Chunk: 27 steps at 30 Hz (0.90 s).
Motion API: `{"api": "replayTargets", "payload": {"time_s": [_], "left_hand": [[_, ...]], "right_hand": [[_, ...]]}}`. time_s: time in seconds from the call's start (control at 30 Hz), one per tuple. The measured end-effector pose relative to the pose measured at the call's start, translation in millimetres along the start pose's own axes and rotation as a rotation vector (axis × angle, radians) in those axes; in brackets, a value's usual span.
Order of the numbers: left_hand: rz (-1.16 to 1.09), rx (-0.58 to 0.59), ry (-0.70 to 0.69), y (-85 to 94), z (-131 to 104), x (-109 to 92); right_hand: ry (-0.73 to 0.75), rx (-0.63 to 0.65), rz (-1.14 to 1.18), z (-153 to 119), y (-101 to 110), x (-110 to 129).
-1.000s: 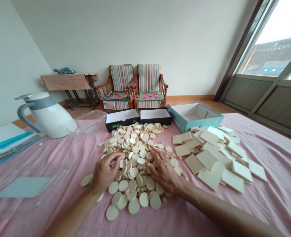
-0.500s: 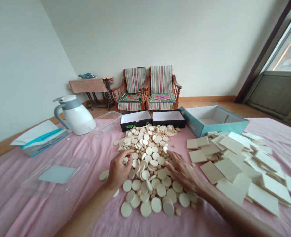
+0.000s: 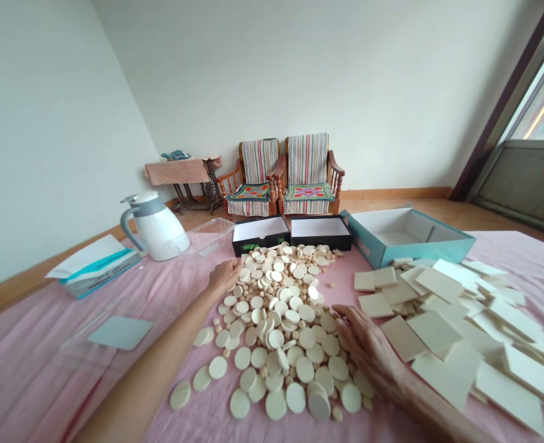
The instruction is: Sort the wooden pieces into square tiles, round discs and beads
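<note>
A heap of pale, round wooden discs [image 3: 276, 338], with small wooden pieces [image 3: 295, 275] among them, lies across the middle of the pink cloth. At the heap's far left edge is my left hand [image 3: 224, 275], back upward; its fingertips are hidden, so its grip is unclear. My right hand [image 3: 363, 337] rests along the right side of the heap, fingers stretched out and touching or very near the outer discs, holding nothing. To its right are many flat wooden squares [image 3: 447, 363] in a loose pile.
Behind the heap stand two black boxes [image 3: 261, 247] with white insides and a larger teal box [image 3: 415, 249]. On the left are a white jug [image 3: 161, 229], a tissue pack [image 3: 99, 271] and clear plastic trays [image 3: 207, 240]. Two chairs [image 3: 306, 178] stand beyond.
My left hand has moved forward to the heap's far left edge, and more discs show on the left. My right hand has shifted slightly outward and back. The view has tilted up a little.
</note>
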State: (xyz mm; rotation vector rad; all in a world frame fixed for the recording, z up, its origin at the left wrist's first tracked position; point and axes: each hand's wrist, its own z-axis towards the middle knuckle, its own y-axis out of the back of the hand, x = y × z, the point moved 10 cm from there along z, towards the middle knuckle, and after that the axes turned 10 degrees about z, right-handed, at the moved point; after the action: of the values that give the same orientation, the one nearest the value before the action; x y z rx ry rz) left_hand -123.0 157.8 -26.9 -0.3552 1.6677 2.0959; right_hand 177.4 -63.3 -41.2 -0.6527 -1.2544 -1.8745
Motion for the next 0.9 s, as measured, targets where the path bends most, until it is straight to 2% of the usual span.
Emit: {"api": "replayTargets", "payload": {"time_s": [0.1,0.2,0.4,0.5,0.53,0.6,0.73,0.8,0.9], "left_hand": [[0.052,0.017,-0.020,-13.7,0,-8],[0.046,0.035,-0.103,-22.2,-12,-32],[-0.079,0.133,-0.336,-20.4,-55,-96],[-0.148,0.217,-0.408,-17.1,-66,-112],[-0.164,0.223,-0.403,-15.2,-63,-111],[-0.179,0.191,-0.344,-10.6,-46,-95],[-0.097,0.076,-0.093,-10.4,5,-31],[-0.030,0.060,0.021,-18.0,23,-2],[0.044,0.061,0.109,-31.7,36,18]], "right_hand": [[-0.007,0.011,0.002,1,-3,-3],[0.002,0.027,-0.004,0,-7,-5],[0.008,0.045,-0.031,-1,-13,-12],[0.010,0.047,-0.018,-3,-14,-15],[0.011,0.048,-0.014,-3,-14,-16],[0.012,0.049,-0.011,-5,-13,-16],[0.025,0.060,-0.047,3,-11,-5],[0.069,0.087,-0.079,19,-14,9],[0.183,0.115,-0.145,59,-25,33]]}}
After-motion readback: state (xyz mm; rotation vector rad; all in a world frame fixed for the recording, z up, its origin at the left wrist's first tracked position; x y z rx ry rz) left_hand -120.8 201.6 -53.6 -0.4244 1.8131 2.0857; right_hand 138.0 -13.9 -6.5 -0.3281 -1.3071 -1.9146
